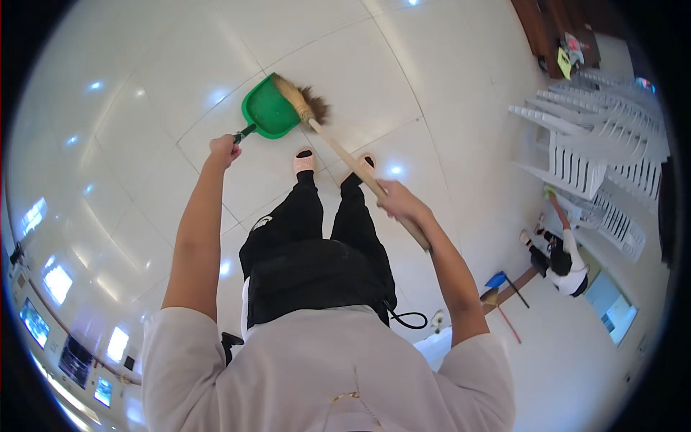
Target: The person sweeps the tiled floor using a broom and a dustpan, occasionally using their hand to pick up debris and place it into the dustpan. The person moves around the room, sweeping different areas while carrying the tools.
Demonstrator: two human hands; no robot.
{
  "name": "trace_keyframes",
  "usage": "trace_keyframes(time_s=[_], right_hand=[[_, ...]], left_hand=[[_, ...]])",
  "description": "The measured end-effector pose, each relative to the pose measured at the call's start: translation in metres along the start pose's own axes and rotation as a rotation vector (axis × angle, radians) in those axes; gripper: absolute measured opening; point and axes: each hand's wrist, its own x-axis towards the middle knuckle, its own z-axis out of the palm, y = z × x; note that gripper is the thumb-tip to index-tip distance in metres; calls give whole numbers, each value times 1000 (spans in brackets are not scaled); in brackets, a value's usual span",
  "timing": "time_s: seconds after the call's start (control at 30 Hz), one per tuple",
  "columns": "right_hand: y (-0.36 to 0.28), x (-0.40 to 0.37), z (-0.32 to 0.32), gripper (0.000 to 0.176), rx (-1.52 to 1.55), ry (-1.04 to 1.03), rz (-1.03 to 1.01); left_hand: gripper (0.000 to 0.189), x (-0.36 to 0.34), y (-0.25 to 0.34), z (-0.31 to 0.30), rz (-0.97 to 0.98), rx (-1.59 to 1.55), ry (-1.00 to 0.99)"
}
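My left hand [225, 151] is closed around the dark handle of a green dustpan [272, 108], which rests on the tiled floor ahead of my feet. In my right hand [400, 201] is the pale wooden handle of a broom [345, 157], gripped partway along. The broom's brown bristles lie at the right edge of the dustpan, partly over it. Blur softens the bristle tips. Only a few tiny specks show in the pan, too small to name.
Stacked white plastic chairs [576, 155] stand on the right, below a brown wooden cabinet [554, 36]. Another person [563, 266] crouches by the chairs, one arm reaching to them. A blue dustpan [496, 279] and a second broom [490, 297] are near the right wall.
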Motion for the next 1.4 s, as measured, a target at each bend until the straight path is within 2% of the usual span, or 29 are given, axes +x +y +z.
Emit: trace_keyframes(time_s=[0.1,0.17,0.27,0.33,0.47,0.63,0.73,0.8,0.83,0.9,0.93,1.0,1.03,1.1,1.23,1.37,1.4], right_hand=[[-12,-60,-5,43,26,-15,-11],[-11,-94,-17,52,100,-6,66],[-12,-121,-49,56,166,18,149],[-14,-122,-74,53,259,108,217],[-18,-76,-119,53,178,144,188],[-66,55,-152,46,-136,195,-8],[-101,123,-131,29,-288,209,-97],[-101,163,-106,31,-481,170,-74],[-111,162,-94,31,-486,167,-72],[-130,157,-84,31,-766,49,-78],[-136,152,-91,31,-775,46,-79],[-147,132,-112,49,-457,-266,-66],[-151,115,-121,58,-433,-312,-16],[-157,72,-136,60,-449,-333,-13],[-153,13,-181,60,-280,-199,76],[-142,35,-225,58,-311,-60,130],[-138,57,-229,57,-331,2,65]], left_hand=[[5,6,-8,-8,-29,-28,-50],[4,11,-13,-18,-34,-40,-76],[4,5,-18,-28,-38,-35,-108],[3,4,-21,-35,-56,-102,-144],[7,-5,-30,-47,-123,-242,-73],[9,12,-31,-43,-178,-338,-45],[9,20,-29,-25,-227,-382,2],[8,31,-32,-22,-276,-455,3],[8,34,-33,-20,-281,-460,3],[7,41,-33,-13,-281,-514,89],[7,43,-30,-10,-284,-523,91],[7,43,-24,-10,-311,-568,177],[7,42,-21,-11,-309,-579,180],[7,37,-21,-16,-344,-599,156],[7,42,-36,-27,-292,-531,96],[9,53,-49,-40,-314,-529,70],[10,54,-49,-42,-303,-517,55]])
